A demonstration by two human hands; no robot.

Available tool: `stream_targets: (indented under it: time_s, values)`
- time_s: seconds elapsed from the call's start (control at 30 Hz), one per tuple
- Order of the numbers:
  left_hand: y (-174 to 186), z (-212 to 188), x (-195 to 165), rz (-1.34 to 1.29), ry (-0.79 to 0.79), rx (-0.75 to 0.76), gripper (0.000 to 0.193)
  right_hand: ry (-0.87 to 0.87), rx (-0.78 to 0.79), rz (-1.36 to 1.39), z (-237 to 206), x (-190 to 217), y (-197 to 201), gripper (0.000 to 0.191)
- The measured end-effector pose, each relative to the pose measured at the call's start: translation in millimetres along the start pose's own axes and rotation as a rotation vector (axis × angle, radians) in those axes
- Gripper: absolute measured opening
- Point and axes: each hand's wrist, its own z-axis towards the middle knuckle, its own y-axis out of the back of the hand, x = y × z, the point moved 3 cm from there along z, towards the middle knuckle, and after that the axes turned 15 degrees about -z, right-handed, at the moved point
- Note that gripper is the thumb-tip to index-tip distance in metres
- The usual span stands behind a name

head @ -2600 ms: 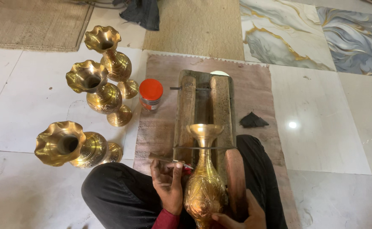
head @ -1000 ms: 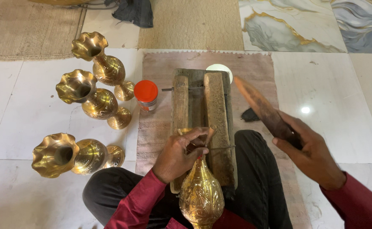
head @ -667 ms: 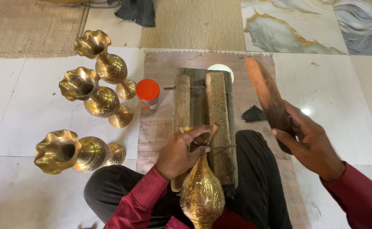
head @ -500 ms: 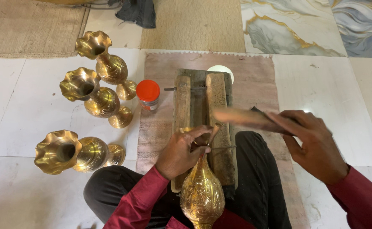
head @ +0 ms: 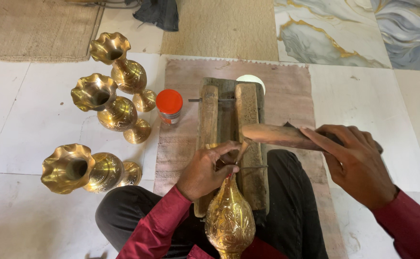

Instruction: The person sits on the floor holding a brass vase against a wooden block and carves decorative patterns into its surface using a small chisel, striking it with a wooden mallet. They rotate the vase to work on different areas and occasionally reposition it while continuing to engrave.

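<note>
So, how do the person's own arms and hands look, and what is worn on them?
Both arms wear long dark red sleeves that end at the wrists. The left hand and right hand are bare: no gloves, and no rings or watch that I can see.

- White tiled floor (head: 28,110) carries everything.
- Left of my grip: three brass vases (head: 116,100), orange-lidded jar (head: 169,106).
- Beneath my grip: pink mat (head: 286,96), wooden block (head: 229,124).
</note>
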Motion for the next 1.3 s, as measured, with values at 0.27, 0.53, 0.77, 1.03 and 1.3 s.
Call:
stream_targets:
  time_s: [0.27,0.53,0.77,1.03,1.3]
  values:
    - [1.2,-0.4,8.3,-0.025,0.029,0.031,0.054,-0.022,-0.185,0.207,0.1,-3.1,14.6,0.06]
    - [4.6,-2.8,7.8,-0.079,-0.046,0.003,0.054,0.018,-0.037,0.17,7.3,-2.4,15.1,0.064]
    - [5.2,-6.8,9.4,-0.156,-0.052,0.019,0.055,-0.018,-0.135,0.16,4.7,1.6,24.4,0.059]
    - [7.0,-5.2,12.0,-0.118,-0.055,-0.017,0.056,0.031,-0.092,0.076,10.5,3.0,25.7,0.066]
    - [5.9,-6.1,17.7,-0.176,-0.085,0.011,0.054,0.054,-0.2,-0.089,8.1,9.6,35.2,0.061]
